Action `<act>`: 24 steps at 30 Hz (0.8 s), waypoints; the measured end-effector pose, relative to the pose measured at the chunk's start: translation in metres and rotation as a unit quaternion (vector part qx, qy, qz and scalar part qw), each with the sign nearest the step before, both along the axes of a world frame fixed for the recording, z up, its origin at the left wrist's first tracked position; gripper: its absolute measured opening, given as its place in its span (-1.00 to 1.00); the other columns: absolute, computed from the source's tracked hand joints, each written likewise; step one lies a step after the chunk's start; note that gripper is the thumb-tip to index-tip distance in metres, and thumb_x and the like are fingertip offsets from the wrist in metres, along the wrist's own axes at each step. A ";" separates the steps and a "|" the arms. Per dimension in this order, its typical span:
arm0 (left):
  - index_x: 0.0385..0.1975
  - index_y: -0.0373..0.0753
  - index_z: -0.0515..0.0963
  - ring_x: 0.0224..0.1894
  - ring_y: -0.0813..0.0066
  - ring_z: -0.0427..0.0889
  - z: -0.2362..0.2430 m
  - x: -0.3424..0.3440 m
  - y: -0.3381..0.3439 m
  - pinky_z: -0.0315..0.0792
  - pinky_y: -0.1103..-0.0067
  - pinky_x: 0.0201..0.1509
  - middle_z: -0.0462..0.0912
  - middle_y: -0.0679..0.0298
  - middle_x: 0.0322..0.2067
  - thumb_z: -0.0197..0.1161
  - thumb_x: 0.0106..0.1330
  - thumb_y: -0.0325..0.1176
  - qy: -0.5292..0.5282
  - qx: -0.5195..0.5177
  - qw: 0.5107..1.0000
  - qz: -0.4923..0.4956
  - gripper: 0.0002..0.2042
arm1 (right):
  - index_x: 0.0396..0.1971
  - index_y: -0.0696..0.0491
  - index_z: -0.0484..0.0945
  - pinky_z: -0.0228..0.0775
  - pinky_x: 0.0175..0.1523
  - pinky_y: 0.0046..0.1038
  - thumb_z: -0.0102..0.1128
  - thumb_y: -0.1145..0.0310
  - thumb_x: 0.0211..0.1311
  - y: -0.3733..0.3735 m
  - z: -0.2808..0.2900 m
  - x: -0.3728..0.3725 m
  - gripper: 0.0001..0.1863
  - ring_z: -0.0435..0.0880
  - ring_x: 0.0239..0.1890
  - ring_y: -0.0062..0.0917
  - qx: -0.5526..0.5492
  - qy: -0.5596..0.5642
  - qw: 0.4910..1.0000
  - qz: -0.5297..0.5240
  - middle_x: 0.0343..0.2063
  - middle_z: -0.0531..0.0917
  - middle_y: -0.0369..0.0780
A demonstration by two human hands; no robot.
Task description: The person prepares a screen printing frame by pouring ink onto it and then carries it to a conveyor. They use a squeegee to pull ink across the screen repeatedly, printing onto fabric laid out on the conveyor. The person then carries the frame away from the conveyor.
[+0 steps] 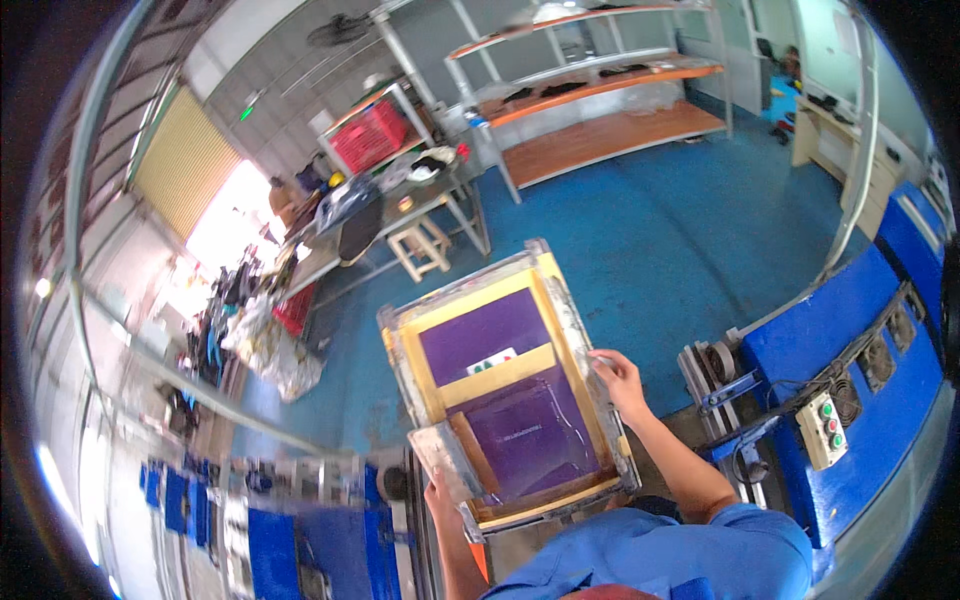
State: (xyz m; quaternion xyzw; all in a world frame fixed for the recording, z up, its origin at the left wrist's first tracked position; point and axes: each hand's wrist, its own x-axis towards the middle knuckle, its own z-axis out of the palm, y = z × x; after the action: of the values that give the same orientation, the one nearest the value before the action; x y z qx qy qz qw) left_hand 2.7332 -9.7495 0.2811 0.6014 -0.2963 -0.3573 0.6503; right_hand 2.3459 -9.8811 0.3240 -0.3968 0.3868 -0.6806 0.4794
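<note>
A screen-printing frame (pixel 555 300) is tilted in front of my body, its rails smeared with dried ink. Yellow tape borders its purple mesh (pixel 480 335), and one yellow band crosses the middle. A small white patch with coloured marks shows just above that band. My right hand (pixel 620 385) has its fingers closed on the right rail. At the lower left, my left hand (pixel 443 502) grips the frame's edge, its fingers partly hidden. Beside it, a greyish flat piece (pixel 440 460) with a brown strip (pixel 472 452) lies along the frame's lower left; I cannot tell its kind.
Blue machine beds (pixel 840 340) stand close on my right, with a push-button control box (pixel 822 430). More blue beds (pixel 320 545) are at the lower left. Ahead are a cluttered worktable (pixel 350 225), a wooden stool (pixel 418 247) and orange-shelved racks (pixel 610 140) on a blue floor (pixel 640 260).
</note>
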 end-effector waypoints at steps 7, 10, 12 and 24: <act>-0.12 -0.35 0.56 -0.34 0.48 0.58 -0.011 0.011 -0.110 0.49 0.49 -0.32 0.57 0.30 -0.36 0.16 0.47 0.09 0.001 0.037 0.997 -0.071 -0.50 | -0.18 0.14 0.72 0.42 0.09 -0.47 0.23 0.39 0.39 -0.102 -0.009 0.005 -0.83 0.63 -0.07 -0.58 0.089 0.052 0.994 0.022 -0.17 0.74 -0.26; -0.02 -0.41 0.54 -0.27 0.40 0.61 -0.021 -0.012 -0.182 0.53 0.44 -0.23 0.60 0.23 -0.27 0.16 0.47 0.09 -0.003 0.048 0.991 -0.125 -0.46 | -0.16 0.12 0.72 0.48 -0.03 -0.50 0.27 0.34 0.38 -0.180 -0.014 -0.019 -0.81 0.65 -0.14 -0.63 0.089 0.124 0.988 0.037 -0.22 0.76 -0.28; 0.07 -0.45 0.50 -0.17 0.34 0.61 -0.011 -0.020 -0.236 0.53 0.40 -0.12 0.61 0.15 -0.16 0.16 0.46 0.10 -0.034 0.073 0.986 -0.146 -0.40 | -0.15 0.09 0.73 0.47 -0.10 -0.50 0.25 0.28 0.40 -0.223 -0.007 -0.022 -0.78 0.62 -0.21 -0.66 0.093 0.155 0.983 0.034 -0.26 0.75 -0.30; 0.21 -0.49 0.43 0.04 0.17 0.57 0.057 -0.125 -0.599 0.48 0.36 0.13 0.56 0.00 0.06 0.08 0.52 0.06 -0.134 0.075 0.930 -0.334 -0.37 | -0.13 0.07 0.68 0.41 -0.22 -0.52 0.20 0.26 0.43 -0.396 0.001 -0.134 -0.78 0.53 -0.32 -0.71 0.101 0.085 0.981 -0.142 -0.35 0.67 -0.37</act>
State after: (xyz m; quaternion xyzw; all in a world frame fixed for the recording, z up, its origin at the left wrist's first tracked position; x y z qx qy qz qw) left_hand 2.6078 -10.3487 0.3380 0.5569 -0.5365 -0.4910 0.4012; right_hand 2.2124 -10.2774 0.3255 -0.3437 0.5453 -0.6631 0.3806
